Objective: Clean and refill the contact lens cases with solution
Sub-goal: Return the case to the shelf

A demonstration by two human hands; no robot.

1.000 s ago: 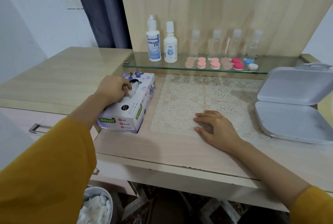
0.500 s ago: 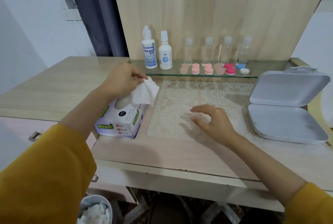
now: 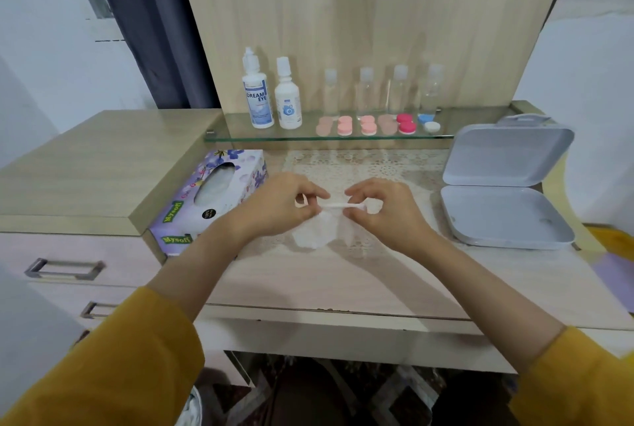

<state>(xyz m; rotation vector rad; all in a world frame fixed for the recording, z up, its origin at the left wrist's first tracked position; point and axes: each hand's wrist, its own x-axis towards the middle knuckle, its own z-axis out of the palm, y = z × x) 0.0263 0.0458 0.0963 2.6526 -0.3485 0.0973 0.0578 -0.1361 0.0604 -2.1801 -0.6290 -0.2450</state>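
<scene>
"DREAM EYE" is printed on the taller bottle [image 3: 258, 96] near the left end of the shelf [image 3: 240, 138]; the label of the bottle [image 3: 288, 101] beside it cannot be read. "Mysoft" is printed on the tissue box [image 3: 212, 192] at the left edge of the desk [image 3: 308, 281]. A tissue [image 3: 314, 231] is pinched at its top edge between the curled left hand [image 3: 278, 206] and right hand [image 3: 384, 209], and hangs over the mat [image 3: 377, 164]. The cases [image 3: 368, 125] are lined up along the shelf's front edge, right of the 2 bottles, well beyond the hands, untouched.
</scene>
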